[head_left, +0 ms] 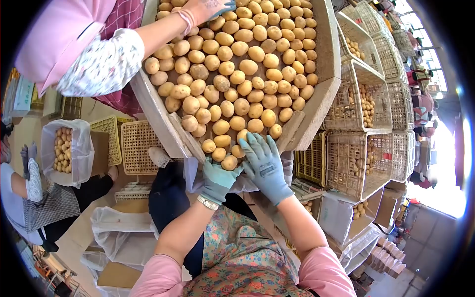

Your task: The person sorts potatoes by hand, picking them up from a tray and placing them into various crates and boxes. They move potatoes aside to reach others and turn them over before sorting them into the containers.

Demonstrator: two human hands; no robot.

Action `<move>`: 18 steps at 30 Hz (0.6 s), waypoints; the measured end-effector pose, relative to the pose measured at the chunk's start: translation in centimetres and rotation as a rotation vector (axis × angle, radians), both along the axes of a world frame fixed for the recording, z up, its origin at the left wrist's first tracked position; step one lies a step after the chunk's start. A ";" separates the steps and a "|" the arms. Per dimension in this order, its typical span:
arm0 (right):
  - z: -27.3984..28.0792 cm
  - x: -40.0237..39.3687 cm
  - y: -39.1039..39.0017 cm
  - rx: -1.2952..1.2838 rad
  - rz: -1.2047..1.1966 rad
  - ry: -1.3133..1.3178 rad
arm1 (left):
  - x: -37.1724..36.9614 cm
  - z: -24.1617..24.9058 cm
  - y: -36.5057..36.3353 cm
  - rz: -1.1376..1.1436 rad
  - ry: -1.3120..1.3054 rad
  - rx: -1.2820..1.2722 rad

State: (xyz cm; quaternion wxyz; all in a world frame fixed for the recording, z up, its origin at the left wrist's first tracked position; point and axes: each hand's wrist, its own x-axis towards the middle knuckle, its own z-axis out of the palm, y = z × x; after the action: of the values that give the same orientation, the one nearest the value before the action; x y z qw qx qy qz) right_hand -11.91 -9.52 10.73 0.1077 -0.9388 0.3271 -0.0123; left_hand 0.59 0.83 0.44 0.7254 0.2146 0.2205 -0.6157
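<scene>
Many brown potatoes [248, 67] fill a wooden sorting trough [316, 106], which narrows to a mouth right in front of me. At this mouth, my left hand [219, 179] in a blue-green glove is cupped around a few potatoes, among them one potato [229, 162] against its fingers. Its fingertips are partly hidden under them. Beside it, my right hand [267, 166], also gloved, lies with fingers stretched out at the edge of the potatoes, touching one or more. A plastic liner [190, 171] hangs below the mouth.
Another person's arm [163, 37] reaches over the trough from the upper left. Stacked plastic crates [346, 161] with potatoes stand on the right. On the left are a lined box of potatoes [79, 148], a yellow crate [141, 146] and a co-worker in an apron [52, 208].
</scene>
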 end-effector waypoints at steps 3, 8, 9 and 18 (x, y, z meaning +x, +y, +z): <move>0.9 -0.1 -1.7 -0.069 -0.096 -0.159 | 0.5 0.9 0.1 0.068 0.321 -0.182; -0.2 2.6 -5.3 -0.214 -0.025 0.083 | 0.7 1.5 0.0 0.058 0.330 -0.149; -1.2 3.2 -6.2 -0.239 -0.034 0.098 | 0.7 1.6 0.0 0.042 0.314 -0.157; 3.0 1.3 -1.7 0.239 -0.449 -0.466 | 0.2 0.8 0.1 0.038 0.360 -0.246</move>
State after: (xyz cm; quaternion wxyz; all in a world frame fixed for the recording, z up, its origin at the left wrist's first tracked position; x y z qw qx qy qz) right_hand -10.62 -11.19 13.77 0.2833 -0.7960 0.4915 -0.2111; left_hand 0.79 0.90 1.22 0.7066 0.0071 0.2737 -0.6525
